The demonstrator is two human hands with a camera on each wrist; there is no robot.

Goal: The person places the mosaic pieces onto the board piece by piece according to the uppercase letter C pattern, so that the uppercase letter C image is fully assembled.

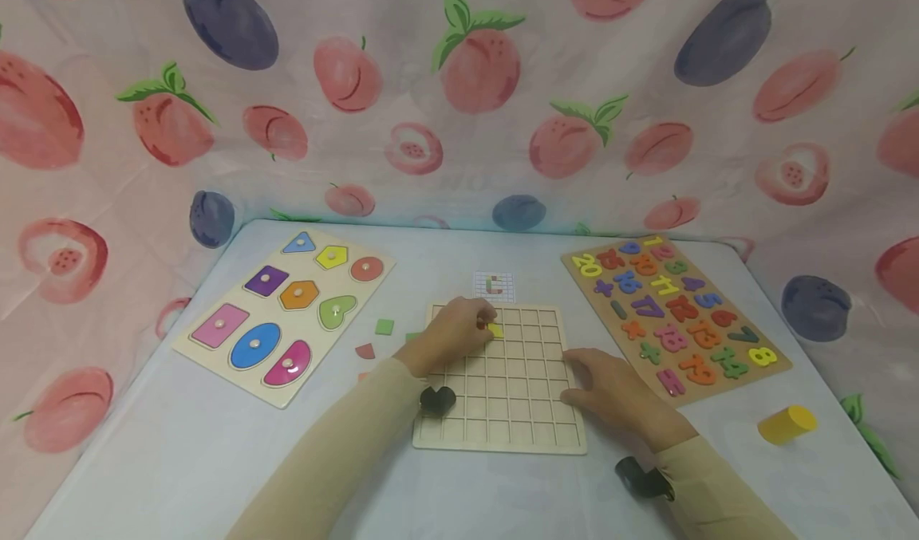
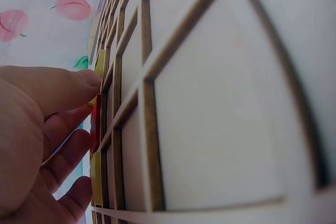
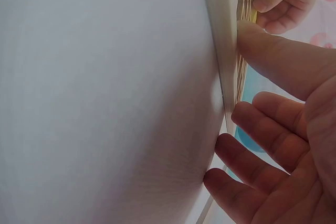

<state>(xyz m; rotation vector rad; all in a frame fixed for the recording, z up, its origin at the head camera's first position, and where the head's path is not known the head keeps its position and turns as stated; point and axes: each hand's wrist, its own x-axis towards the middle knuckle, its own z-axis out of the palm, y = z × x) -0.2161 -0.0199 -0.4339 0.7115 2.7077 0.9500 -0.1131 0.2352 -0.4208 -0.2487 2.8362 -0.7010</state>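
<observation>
A pale wooden grid board lies at the middle of the table. Over its upper left part, my left hand pinches a yellow tile between thumb and fingertips, low over the cells. In the left wrist view, a red piece and a yellowish-green tile show on the board beside the fingers. My right hand rests at the board's right edge, its thumb and fingers spread and fingertips right at the rim; it grips no piece.
Behind the board lies a small pattern card. Loose pieces, among them a green tile and a red quarter-round, lie left of it. A shape puzzle stands left, a number puzzle right, with a yellow cylinder nearby.
</observation>
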